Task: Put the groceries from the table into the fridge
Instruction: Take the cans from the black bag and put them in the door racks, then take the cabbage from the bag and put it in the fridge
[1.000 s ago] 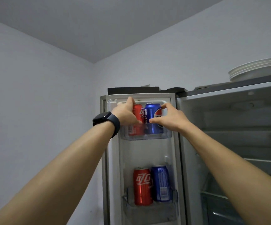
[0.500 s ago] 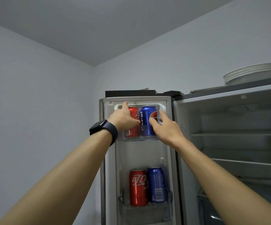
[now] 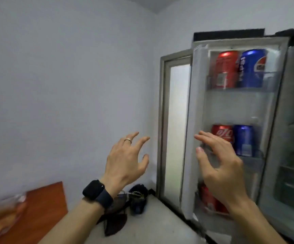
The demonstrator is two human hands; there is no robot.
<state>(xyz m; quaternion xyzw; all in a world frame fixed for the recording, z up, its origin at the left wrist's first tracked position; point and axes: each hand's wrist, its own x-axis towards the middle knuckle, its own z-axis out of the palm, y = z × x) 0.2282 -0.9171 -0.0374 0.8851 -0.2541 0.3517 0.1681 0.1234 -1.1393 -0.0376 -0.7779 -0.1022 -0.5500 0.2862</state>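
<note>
On the top shelf of the fridge door [image 3: 230,106] I note a red can [image 3: 226,69] and blue can [image 3: 251,68] side by side. Left hand [image 3: 125,161] and right hand [image 3: 220,164] hover empty, fingers spread. A blurred food bag [image 3: 1,213] lies on the table [image 3: 45,208].

We found the fridge door [image 3: 195,120] swung open, its highest shelf holding the top red can [image 3: 226,69] upright with the top blue can [image 3: 252,67] just beside it at its three o'clock. Below, the middle red can [image 3: 222,134] and middle blue can [image 3: 243,140] stood paired the same way, and at six o'clock from them we made out a bottom red can [image 3: 207,198], partly hidden. At our eight o'clock a blurred clear bag [image 3: 1,215] of something golden-brown lay on the reddish-brown table [image 3: 44,208].
</note>
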